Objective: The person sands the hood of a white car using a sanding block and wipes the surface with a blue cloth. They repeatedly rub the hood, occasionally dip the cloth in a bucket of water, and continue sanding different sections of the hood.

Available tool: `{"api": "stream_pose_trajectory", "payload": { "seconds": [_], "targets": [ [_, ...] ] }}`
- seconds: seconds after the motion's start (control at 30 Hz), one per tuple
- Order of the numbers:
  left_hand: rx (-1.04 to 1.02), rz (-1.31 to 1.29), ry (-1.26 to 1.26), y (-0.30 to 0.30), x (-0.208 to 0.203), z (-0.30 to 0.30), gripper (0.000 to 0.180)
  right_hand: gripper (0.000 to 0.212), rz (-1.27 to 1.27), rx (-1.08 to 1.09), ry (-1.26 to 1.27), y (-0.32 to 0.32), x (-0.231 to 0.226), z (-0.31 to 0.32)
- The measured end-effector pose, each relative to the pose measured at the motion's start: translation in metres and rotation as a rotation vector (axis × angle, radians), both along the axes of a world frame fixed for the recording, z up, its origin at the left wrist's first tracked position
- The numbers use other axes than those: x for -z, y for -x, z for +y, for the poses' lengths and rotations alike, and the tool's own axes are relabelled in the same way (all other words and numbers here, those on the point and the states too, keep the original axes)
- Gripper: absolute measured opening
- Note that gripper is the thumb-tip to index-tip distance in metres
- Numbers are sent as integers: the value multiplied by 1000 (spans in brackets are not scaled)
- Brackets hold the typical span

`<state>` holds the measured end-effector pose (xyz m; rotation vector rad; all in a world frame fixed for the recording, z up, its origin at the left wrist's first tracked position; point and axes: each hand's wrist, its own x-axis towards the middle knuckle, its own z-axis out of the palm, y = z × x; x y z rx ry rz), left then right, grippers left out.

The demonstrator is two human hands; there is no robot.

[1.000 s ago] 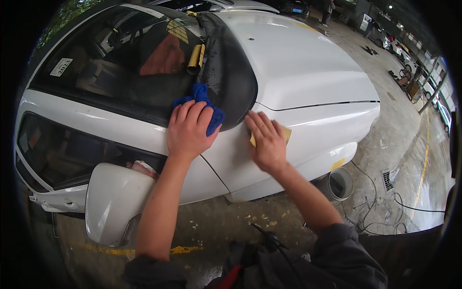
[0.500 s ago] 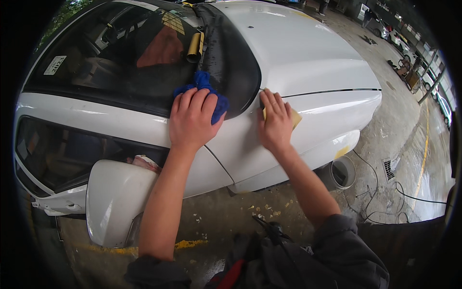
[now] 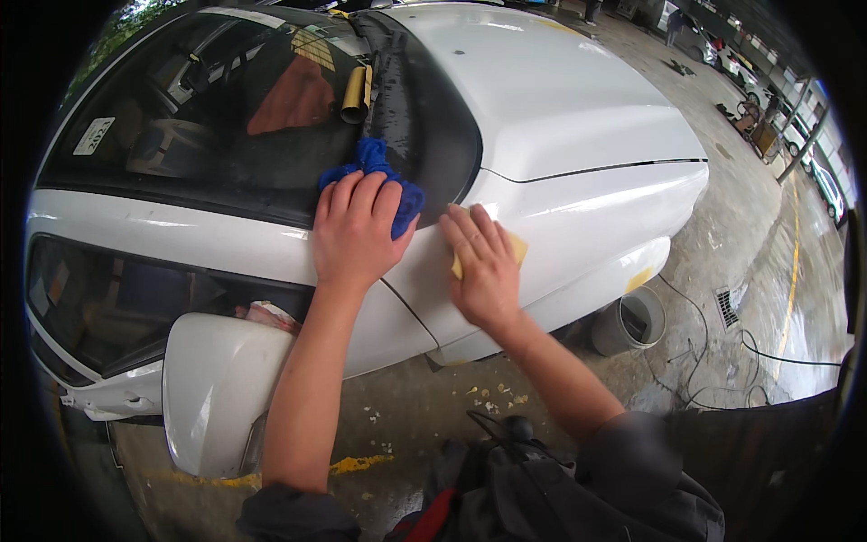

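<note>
The yellow pad (image 3: 518,247) lies on the white fender (image 3: 587,212), mostly hidden beneath the right hand (image 3: 483,262), with one side showing past the fingers. That hand rests over it with fingers nearly straight and close together; I cannot tell whether its grip clamps the pad's edges. The left hand (image 3: 357,226) has its grip curled around a bunched blue cloth (image 3: 408,206), at the lower corner of the windshield (image 3: 217,172), beside the black trim (image 3: 442,135). Beyond the cloth, a gold roll (image 3: 355,98) lies along the base of the glass. The white side mirror (image 3: 212,384) stands left of the left forearm. A bucket (image 3: 612,332) sits on the wet-looking floor (image 3: 704,235) beside the car, near a black cable (image 3: 700,330) and a drain grate (image 3: 726,307).
</note>
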<state>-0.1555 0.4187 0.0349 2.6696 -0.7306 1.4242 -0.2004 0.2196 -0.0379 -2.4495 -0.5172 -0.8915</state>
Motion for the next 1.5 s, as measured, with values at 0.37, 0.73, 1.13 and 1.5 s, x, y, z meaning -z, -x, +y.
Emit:
{"api": "stream_pose_trajectory", "payload": {
  "seconds": [0.37,0.73,1.13,1.5],
  "targets": [
    [11,8,7,-1,1,0,45,67,-25,62,68,-26,-9,-26],
    [43,-28,6,-4,1,0,42,49,-98,67,21,-70,-22,-51],
    [42,3,24,2,0,-2,40,37,22,106,40,-69,-22,-54],
    [23,11,18,-1,-5,2,46,37,2,78,55,-60,-17,-56]
  ]
}}
